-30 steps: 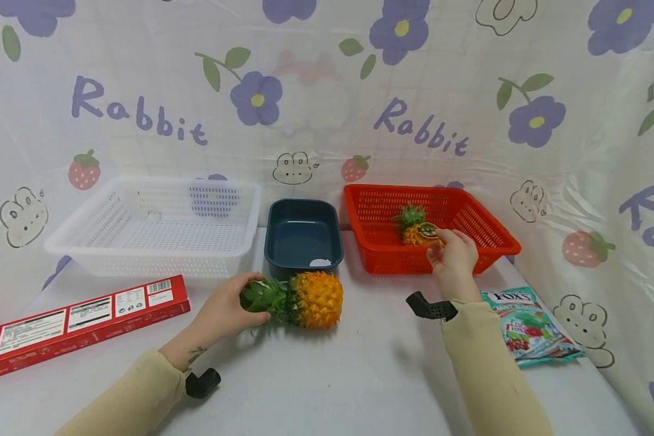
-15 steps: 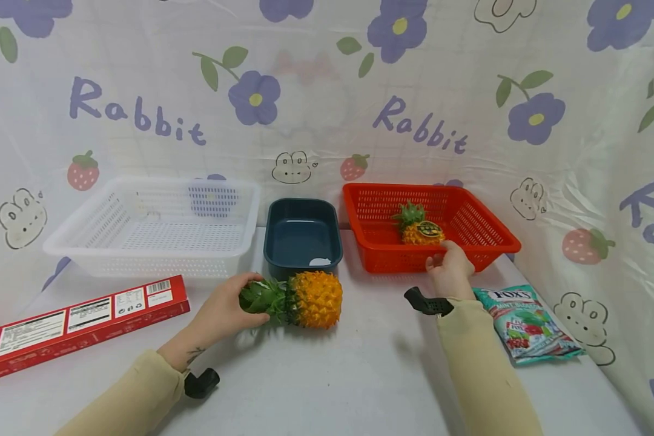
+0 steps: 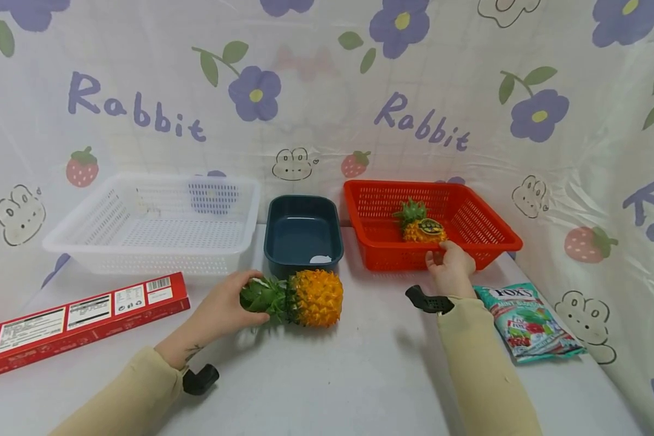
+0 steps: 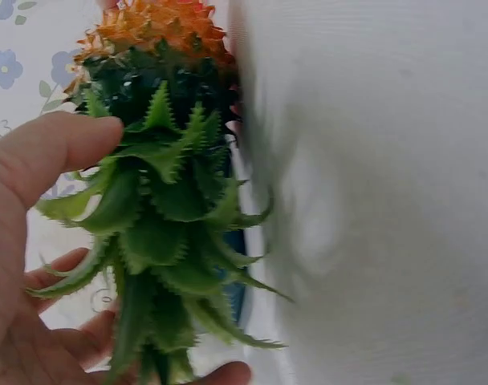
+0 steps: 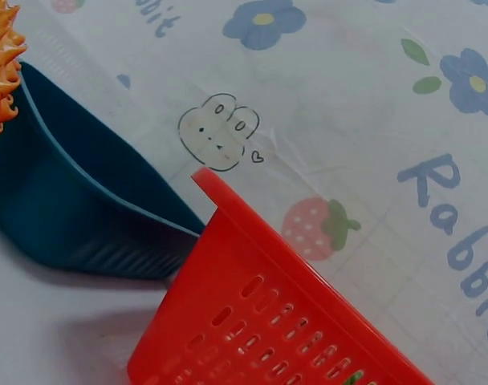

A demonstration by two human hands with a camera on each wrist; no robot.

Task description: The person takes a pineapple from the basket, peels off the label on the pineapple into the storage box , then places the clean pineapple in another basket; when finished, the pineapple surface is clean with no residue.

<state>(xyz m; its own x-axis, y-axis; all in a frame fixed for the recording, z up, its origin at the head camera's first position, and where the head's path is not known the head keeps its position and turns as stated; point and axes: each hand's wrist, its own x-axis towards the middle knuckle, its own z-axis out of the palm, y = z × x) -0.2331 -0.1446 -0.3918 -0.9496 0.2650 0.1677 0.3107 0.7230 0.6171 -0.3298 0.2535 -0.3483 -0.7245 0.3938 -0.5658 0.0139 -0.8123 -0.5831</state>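
In the head view my left hand (image 3: 223, 309) holds an orange pineapple (image 3: 318, 298) by its green leafy crown. The fruit is on its side, its crown pointing left. Up close in the left wrist view, the thumb lies along one side of the crown (image 4: 164, 233) and the other fingers curl behind the leaves. My right hand (image 3: 452, 269) is at the front rim of the red basket (image 3: 398, 259), fingers over the rim and thumb near the outer wall. A smaller pineapple (image 3: 422, 232) with a dark label lies inside. The right wrist view shows the basket's wall (image 5: 252, 297), not the hand.
A dark blue tub (image 3: 303, 254) stands behind the held pineapple, between the red basket and a white basket (image 3: 158, 257). At the left lies a long red box (image 3: 87, 321). On the right is a teal bag of Fox's candy (image 3: 525, 324). A printed curtain hangs behind.
My right hand has drawn back from over the smaller pineapple to the red basket's front rim, uncovering the fruit's label. The left hand and its pineapple have stayed in place.
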